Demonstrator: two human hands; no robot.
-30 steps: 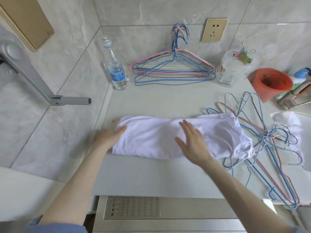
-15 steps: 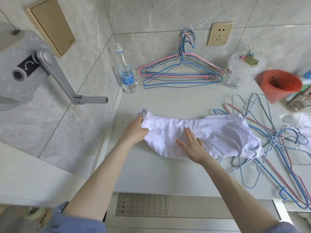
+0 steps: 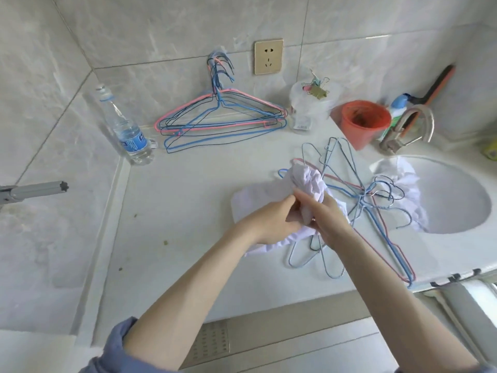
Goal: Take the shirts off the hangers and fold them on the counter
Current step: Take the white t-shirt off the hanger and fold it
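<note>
A white shirt [image 3: 309, 181] lies bunched on the pale counter [image 3: 188, 211], its left end brought over to the right. My left hand [image 3: 271, 219] and my right hand [image 3: 326, 219] meet over it, and both grip the gathered cloth. A heap of loose wire hangers [image 3: 371, 200] in blue, pink and grey lies just right of the shirt, partly under it. More white cloth [image 3: 408, 184] hangs over the rim of the sink [image 3: 457, 200]. A second stack of hangers [image 3: 220, 119] leans against the back wall.
A water bottle [image 3: 126, 130] stands at the back left corner. An orange bucket [image 3: 363, 122], a plastic bag with binder clips [image 3: 312, 103] and a tap [image 3: 411, 125] stand at the back right. A grey crank handle [image 3: 35, 189] juts in from the left wall.
My left hand has carried the shirt's left end across to the right, and the flat strip is now bunched. My right hand has gone from pressing flat to gripping the cloth. The view swung right.
</note>
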